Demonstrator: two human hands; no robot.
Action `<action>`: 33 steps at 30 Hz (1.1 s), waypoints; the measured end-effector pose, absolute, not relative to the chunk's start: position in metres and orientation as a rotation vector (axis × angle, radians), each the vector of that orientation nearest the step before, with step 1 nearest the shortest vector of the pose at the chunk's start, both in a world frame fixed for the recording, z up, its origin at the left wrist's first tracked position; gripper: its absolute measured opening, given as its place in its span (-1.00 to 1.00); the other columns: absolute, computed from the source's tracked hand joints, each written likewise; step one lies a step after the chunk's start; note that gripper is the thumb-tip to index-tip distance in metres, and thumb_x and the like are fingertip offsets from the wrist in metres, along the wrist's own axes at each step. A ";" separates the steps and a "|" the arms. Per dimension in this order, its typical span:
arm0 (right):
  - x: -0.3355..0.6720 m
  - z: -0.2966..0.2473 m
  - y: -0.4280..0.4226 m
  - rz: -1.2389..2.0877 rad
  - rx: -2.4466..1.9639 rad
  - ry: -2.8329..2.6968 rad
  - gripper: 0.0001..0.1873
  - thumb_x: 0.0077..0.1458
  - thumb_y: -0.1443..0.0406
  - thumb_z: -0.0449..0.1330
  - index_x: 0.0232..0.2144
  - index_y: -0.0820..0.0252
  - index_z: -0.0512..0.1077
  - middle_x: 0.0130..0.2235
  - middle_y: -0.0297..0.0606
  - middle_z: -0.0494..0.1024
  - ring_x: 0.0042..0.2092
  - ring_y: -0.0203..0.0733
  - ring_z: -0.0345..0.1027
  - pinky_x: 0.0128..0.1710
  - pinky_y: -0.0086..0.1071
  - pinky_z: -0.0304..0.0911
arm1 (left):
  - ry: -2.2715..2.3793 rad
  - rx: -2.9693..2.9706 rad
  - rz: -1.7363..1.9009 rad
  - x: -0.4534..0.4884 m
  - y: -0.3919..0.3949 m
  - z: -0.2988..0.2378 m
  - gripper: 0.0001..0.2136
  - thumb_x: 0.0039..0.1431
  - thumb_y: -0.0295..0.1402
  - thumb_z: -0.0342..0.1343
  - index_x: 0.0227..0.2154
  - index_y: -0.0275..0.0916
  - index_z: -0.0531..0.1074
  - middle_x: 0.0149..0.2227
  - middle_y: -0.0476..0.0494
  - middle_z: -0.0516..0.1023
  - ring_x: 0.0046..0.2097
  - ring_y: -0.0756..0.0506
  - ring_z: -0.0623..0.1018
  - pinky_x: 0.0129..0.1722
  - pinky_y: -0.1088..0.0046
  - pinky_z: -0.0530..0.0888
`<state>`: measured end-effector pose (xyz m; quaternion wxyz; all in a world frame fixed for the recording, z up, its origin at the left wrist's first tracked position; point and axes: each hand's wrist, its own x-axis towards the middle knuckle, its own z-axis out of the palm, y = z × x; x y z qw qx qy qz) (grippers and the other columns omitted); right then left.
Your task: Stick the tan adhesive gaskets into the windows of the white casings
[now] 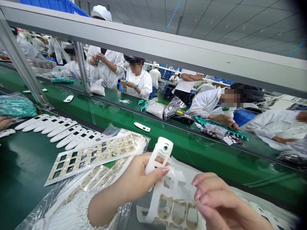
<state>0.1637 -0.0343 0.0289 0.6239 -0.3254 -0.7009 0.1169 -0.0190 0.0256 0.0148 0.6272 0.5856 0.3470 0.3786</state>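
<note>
My left hand (139, 180) is closed around a white plastic casing (159, 154) with an oval window near its top, held upright above the bench. My right hand (216, 201) has its fingers bent together over a white backing sheet (168, 207) of cut-out stickers lying below the casing. Whether the fingertips pinch a sticker I cannot make out.
A sticker sheet (91, 156) on clear bags lies to the left. A row of white casings (59, 129) lines the green bench (21, 172). One casing (142, 126) rides the green conveyor (192, 140). Workers in white coats sit across it with bags of parts. A metal frame post (21, 64) stands left.
</note>
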 end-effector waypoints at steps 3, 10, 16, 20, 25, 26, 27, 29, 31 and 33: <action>0.162 0.022 -0.031 0.503 -0.937 -1.323 -0.89 0.06 0.34 0.29 -0.50 0.13 0.49 -0.44 -0.29 0.45 -0.37 -0.25 0.40 -0.42 -0.43 0.38 | 0.793 1.372 0.746 -0.018 0.023 0.015 -0.75 0.06 -0.23 0.25 -0.28 -0.33 0.54 -0.38 -0.10 0.56 -0.39 -0.04 0.50 -0.43 0.54 0.40; 0.150 0.022 -0.026 0.807 -1.093 -1.089 -0.81 -0.02 0.23 0.35 -0.58 0.17 0.49 -0.43 -0.30 0.35 -0.39 -0.26 0.32 -0.43 -0.40 0.33 | 0.658 1.464 0.689 -0.016 0.019 0.014 -0.91 0.01 -0.41 0.22 -0.38 -0.28 0.50 -0.36 0.02 0.46 -0.37 0.03 0.42 -0.41 0.62 0.33; 0.144 0.015 -0.025 0.816 -1.151 -1.110 -0.81 -0.03 0.22 0.36 -0.58 0.15 0.51 -0.47 -0.31 0.34 -0.41 -0.23 0.33 -0.47 -0.38 0.29 | 0.624 1.409 0.649 -0.017 0.018 0.015 -0.87 0.02 -0.39 0.22 -0.35 -0.30 0.45 -0.43 0.04 0.37 -0.41 0.05 0.35 -0.45 0.63 0.30; 0.143 0.011 -0.022 0.850 -1.153 -1.062 -0.83 -0.05 0.22 0.37 -0.57 0.16 0.52 -0.45 -0.30 0.35 -0.41 -0.23 0.33 -0.46 -0.37 0.32 | 0.614 1.446 0.636 -0.019 0.019 0.015 -0.86 0.04 -0.38 0.22 -0.33 -0.31 0.46 -0.41 0.00 0.37 -0.38 0.03 0.35 -0.43 0.61 0.32; 0.139 0.012 -0.022 0.820 -1.144 -1.053 -0.78 -0.07 0.21 0.38 -0.62 0.17 0.50 -0.48 -0.29 0.35 -0.44 -0.25 0.32 -0.50 -0.38 0.33 | 0.624 1.425 0.634 -0.020 0.019 0.017 -0.83 0.04 -0.35 0.23 -0.31 -0.32 0.48 -0.40 -0.02 0.39 -0.38 0.01 0.36 -0.42 0.57 0.32; 0.139 0.012 -0.022 0.804 -1.144 -1.056 -0.78 -0.08 0.21 0.38 -0.62 0.17 0.50 -0.49 -0.29 0.35 -0.45 -0.25 0.32 -0.52 -0.39 0.33 | 0.627 1.416 0.630 -0.020 0.019 0.017 -0.82 0.04 -0.34 0.23 -0.31 -0.32 0.47 -0.40 -0.02 0.39 -0.39 0.01 0.36 -0.42 0.57 0.32; 0.138 0.013 -0.022 0.786 -1.140 -1.059 -0.78 -0.08 0.21 0.38 -0.63 0.17 0.50 -0.50 -0.29 0.35 -0.46 -0.25 0.31 -0.54 -0.40 0.32 | 0.623 1.411 0.636 -0.020 0.018 0.017 -0.83 0.04 -0.34 0.23 -0.32 -0.31 0.47 -0.40 -0.02 0.39 -0.39 0.01 0.36 -0.42 0.57 0.32; 0.137 0.012 -0.023 0.755 -1.130 -1.066 -0.78 -0.09 0.22 0.39 -0.64 0.17 0.49 -0.51 -0.29 0.34 -0.48 -0.24 0.32 -0.57 -0.40 0.30 | 0.592 1.407 0.673 -0.020 0.018 0.018 -0.87 0.05 -0.37 0.22 -0.35 -0.30 0.46 -0.39 0.00 0.39 -0.38 0.01 0.37 -0.39 0.57 0.33; 0.137 0.011 -0.023 0.737 -1.127 -1.075 -0.78 -0.09 0.24 0.39 -0.64 0.17 0.49 -0.51 -0.28 0.35 -0.47 -0.23 0.34 -0.57 -0.40 0.30 | 0.564 1.413 0.707 -0.020 0.019 0.018 -0.92 0.06 -0.40 0.21 -0.38 -0.28 0.44 -0.39 0.01 0.39 -0.36 0.01 0.38 -0.35 0.57 0.34; 0.138 0.010 -0.023 0.733 -1.133 -1.076 -0.78 -0.08 0.24 0.39 -0.63 0.17 0.49 -0.50 -0.28 0.36 -0.46 -0.23 0.35 -0.55 -0.39 0.31 | 0.563 1.412 0.707 -0.020 0.019 0.017 -0.92 0.06 -0.41 0.21 -0.39 -0.28 0.43 -0.39 0.01 0.38 -0.35 0.01 0.39 -0.35 0.58 0.35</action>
